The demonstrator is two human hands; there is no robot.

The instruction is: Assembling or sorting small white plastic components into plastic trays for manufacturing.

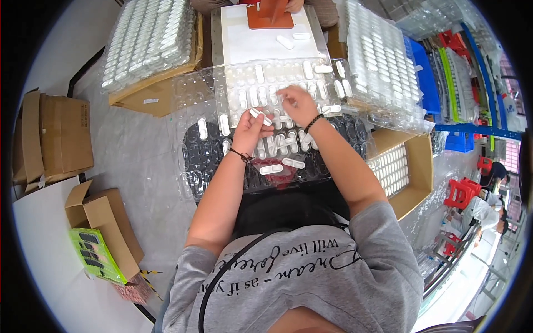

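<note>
My left hand [251, 132] pinches a white oblong plastic piece [261, 116] between thumb and fingers. Just to its right, my right hand [300, 106] is raised over a clear plastic blister tray [194, 91], its fingers curled and slightly blurred; whatever they hold cannot be made out. Several like white pieces stand in the tray's pockets beyond my hands. Nearer my body, a loose heap of white pieces [284, 143] lies on the clear trays between my forearms. Two single pieces, one of them a white piece [271, 169], lie at the near edge.
Stacks of filled trays rise at the far left [150, 41] and far right [383, 61]. An orange-red stand [270, 14] is on the white board [239, 33] ahead, near another person's hand [295, 5]. An open carton [419, 180] with white pieces sits right; cardboard boxes [58, 133] stand left.
</note>
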